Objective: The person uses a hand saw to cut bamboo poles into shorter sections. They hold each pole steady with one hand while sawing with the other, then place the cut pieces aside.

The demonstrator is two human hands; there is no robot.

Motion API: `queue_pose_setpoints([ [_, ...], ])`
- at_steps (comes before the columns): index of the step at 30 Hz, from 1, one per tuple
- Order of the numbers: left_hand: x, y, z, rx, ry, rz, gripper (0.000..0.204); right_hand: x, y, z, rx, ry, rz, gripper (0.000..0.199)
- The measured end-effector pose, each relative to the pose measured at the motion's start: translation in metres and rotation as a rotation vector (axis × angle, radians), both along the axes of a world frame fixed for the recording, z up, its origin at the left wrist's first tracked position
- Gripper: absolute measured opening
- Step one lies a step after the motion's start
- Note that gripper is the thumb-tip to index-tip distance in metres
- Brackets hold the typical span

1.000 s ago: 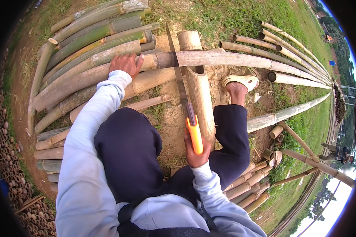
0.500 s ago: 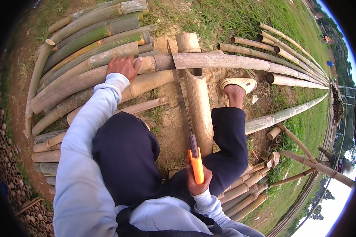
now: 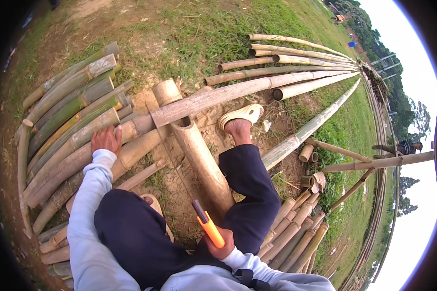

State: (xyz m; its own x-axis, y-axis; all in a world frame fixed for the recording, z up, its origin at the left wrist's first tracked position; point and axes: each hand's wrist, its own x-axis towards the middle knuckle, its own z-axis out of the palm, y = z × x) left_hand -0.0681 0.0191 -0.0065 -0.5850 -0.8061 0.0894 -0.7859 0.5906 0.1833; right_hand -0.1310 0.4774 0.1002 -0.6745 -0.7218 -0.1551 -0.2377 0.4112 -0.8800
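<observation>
My right hand (image 3: 219, 244) is closed around the orange handle (image 3: 210, 230) of a handsaw. Its long thin blade (image 3: 172, 157) crosses a long bamboo pole (image 3: 218, 97), meeting it beside a joint. Under the pole lies a thick bamboo log (image 3: 204, 165) with a notched opening near its far end. On the pole's left part rests my left hand (image 3: 107, 139), fingers curved over the top and thumb apart, gripping it from above. The pole reaches away to the far right.
Cut bamboo lengths (image 3: 82, 106) lie piled at left, against an upright stake (image 3: 23, 165). Long poles (image 3: 301, 59) fan out on the grass. Shorter pieces (image 3: 296, 228) are stacked at lower right, below a bamboo frame (image 3: 378, 161). My sandalled foot (image 3: 240, 121) stands beyond the log. A person (image 3: 408, 147) is far right.
The view has turned and shifted, so the scene sits further left and tilted. My right hand still holds the saw across the pole. My left hand stays on the pole.
</observation>
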Motion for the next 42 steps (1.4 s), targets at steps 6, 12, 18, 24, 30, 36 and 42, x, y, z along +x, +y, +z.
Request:
queue_pose_setpoints([
  [6,-0.015,0.004,-0.004,-0.072,0.028,-0.051,0.044,-0.086,-0.195,-0.07,-0.089,0.123,0.017,0.024],
  [12,0.0,-0.006,-0.007,-0.11,-0.009,-0.029,0.045,-0.043,-0.087,-0.06,-0.003,-0.027,0.083,0.024],
  [18,0.003,-0.002,-0.006,-0.1,0.018,0.017,0.043,-0.013,-0.015,-0.011,0.025,-0.044,0.063,0.027],
  [24,-0.011,0.002,-0.005,-0.039,0.033,-0.036,0.047,-0.081,-0.199,-0.08,-0.133,0.134,0.012,0.025],
  [30,-0.001,-0.002,0.005,-0.068,-0.049,-0.005,0.044,-0.037,-0.071,-0.061,-0.017,0.004,0.076,0.027],
  [36,-0.004,0.002,-0.002,-0.094,0.008,-0.015,0.044,-0.012,-0.021,-0.015,0.012,0.026,0.058,0.032],
  [42,-0.006,-0.006,-0.009,-0.081,0.019,-0.053,0.045,-0.083,-0.219,-0.074,-0.113,0.094,-0.004,0.027],
])
